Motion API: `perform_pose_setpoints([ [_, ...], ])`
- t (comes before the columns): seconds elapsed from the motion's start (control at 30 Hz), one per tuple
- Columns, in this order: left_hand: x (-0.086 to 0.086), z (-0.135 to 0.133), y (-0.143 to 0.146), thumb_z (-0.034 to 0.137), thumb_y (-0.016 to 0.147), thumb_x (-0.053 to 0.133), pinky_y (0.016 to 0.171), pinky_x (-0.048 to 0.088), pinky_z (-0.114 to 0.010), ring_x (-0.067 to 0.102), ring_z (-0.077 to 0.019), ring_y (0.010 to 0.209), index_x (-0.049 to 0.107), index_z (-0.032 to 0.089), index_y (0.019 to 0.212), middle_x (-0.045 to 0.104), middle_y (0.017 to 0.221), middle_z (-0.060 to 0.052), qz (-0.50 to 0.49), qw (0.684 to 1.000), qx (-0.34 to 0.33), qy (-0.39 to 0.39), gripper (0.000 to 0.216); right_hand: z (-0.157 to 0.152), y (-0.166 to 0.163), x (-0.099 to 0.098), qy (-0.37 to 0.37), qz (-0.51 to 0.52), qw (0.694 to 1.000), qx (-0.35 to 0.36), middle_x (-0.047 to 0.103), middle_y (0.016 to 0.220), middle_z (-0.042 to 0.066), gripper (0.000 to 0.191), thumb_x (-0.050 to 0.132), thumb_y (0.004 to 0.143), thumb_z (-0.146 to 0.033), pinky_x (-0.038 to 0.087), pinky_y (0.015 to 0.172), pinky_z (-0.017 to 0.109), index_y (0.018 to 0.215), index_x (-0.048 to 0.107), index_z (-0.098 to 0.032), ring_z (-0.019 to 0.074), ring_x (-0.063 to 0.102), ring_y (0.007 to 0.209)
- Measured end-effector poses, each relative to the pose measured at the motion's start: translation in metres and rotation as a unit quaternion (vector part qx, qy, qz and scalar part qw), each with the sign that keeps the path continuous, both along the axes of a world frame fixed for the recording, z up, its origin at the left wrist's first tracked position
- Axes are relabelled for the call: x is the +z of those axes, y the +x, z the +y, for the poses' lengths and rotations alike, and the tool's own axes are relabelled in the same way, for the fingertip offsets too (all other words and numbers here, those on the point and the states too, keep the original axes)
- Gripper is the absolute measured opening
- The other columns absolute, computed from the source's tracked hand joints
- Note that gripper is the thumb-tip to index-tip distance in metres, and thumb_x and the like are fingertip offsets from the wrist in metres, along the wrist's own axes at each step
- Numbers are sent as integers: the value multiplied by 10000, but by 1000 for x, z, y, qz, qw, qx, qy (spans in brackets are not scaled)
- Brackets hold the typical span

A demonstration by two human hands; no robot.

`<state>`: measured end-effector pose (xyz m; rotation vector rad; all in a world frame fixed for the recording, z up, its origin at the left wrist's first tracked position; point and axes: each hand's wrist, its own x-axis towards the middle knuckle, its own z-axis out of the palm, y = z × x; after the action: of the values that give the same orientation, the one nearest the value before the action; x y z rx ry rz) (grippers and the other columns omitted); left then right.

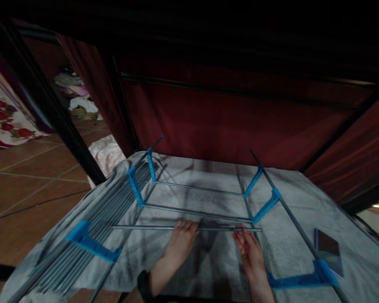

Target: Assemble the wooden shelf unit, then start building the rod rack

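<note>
A thin grey metal rod (151, 227) lies crosswise above a grey fabric sheet (208, 261). My left hand (180, 242) grips it near the middle, fingers curled over it. My right hand (249, 248) holds the same rod nearer its right end. Just beyond, two other rods (196, 210) run between blue plastic connectors on the left (135, 187) and on the right (265, 206), joined to long side rods.
A bundle of spare grey rods (91, 227) lies at the left with a blue connector piece (91, 244) on it. A phone (330, 250) rests on the sheet at right, near another blue connector (303, 280). Dark red fabric walls (240, 122) stand behind; tiled floor (25, 176) lies at the left.
</note>
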<state>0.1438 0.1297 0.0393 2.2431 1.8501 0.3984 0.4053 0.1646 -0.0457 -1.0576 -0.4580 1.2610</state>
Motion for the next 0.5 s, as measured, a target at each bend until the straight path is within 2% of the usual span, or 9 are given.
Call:
perform_pose_setpoints([
  [0.1, -3, 4, -6, 296, 1004, 411, 968, 492, -434, 655, -255, 1024, 698, 240, 1111, 720, 1054, -69, -9, 999, 0, 40, 312, 3, -7, 20, 9, 14, 1000, -1, 751, 895, 6, 291, 857, 655, -348, 626, 790, 340, 837, 681, -204, 164, 714, 748],
  [0.3, -8, 12, -15, 373, 1022, 393, 898, 514, -444, 666, -256, 967, 696, 214, 1103, 719, 1047, -81, -28, 996, -27, 84, 352, 9, -13, 57, 16, 47, 999, 5, 764, 883, 5, 286, 876, 649, -330, 604, 776, 307, 879, 740, -230, 160, 708, 755],
  [0.5, -8, 16, -16, 345, 1009, 430, 885, 514, -427, 674, -256, 953, 701, 218, 1086, 724, 1051, -79, -43, 995, -22, 88, 309, 16, -15, 70, 25, 75, 997, 12, 770, 895, 11, 288, 893, 618, -297, 586, 767, 287, 844, 731, -220, 149, 703, 775],
])
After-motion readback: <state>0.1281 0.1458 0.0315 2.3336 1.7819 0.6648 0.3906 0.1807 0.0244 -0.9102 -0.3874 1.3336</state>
